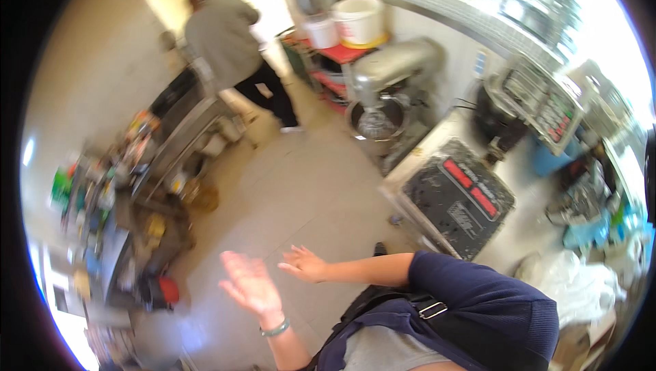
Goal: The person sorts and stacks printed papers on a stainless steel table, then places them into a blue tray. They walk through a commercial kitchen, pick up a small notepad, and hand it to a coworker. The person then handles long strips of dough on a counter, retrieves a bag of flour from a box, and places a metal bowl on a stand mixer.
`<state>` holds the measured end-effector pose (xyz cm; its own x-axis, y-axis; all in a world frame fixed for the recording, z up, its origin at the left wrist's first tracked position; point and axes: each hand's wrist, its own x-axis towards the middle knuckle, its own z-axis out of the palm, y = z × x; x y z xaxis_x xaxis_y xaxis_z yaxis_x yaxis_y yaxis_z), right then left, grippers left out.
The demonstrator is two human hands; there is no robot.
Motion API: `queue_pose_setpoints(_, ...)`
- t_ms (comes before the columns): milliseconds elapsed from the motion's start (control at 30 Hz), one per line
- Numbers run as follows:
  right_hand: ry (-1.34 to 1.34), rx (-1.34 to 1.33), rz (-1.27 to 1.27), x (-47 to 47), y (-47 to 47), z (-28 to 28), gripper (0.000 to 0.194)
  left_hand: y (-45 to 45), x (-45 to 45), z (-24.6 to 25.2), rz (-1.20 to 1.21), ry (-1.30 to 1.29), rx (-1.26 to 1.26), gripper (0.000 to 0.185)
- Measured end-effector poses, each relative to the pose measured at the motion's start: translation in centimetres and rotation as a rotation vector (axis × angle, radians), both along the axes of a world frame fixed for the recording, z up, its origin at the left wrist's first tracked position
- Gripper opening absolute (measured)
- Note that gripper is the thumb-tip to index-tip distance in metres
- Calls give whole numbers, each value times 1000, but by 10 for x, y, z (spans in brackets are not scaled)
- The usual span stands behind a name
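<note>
My left hand [252,285], palm up and fingers spread, hangs in the air with nothing in it. It is blurred, and a green bangle [275,328] circles the wrist. Just right of it my right hand [306,264] is also empty, its fingers apart. The two hands do not appear to touch. Below both lies the light tiled floor [292,186]. To the right of my hands, a black flat panel with red-backed lettering [456,191] lies on a counter [530,186]. A keypad unit [543,97], apparently from a digital scale, stands behind it.
A planetary mixer [400,63] with a wire whisk [376,122] stands ahead. Beyond it, a red-shelved cart [346,53] carries white buckets [360,20]. Another person [223,43] stands by the bright doorway. Cluttered worktables [177,140] line the left; plastic bags [569,286] crowd the right.
</note>
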<state>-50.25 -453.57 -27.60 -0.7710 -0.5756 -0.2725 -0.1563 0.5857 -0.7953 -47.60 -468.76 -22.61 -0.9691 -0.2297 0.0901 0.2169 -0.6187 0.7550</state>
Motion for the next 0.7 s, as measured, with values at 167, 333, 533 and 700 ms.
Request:
queue_pose_setpoints(167,-718,-1491,-753,-74,-15,37,71,58,-91,-41,-105,-16,-1158,71)
queue_pose_setpoints(333,-48,-1006,-464,-142,49,-4,69,96,-191,-2,-723,-409,-93,67)
queue_pose_setpoints(533,-211,-713,-1073,-235,121,-23,67,164,-308,5,-402,362,-732,77)
queue_pose_setpoints(700,-473,-1455,-1150,-295,112,56,65,166,-417,-84,-515,676,-1367,52)
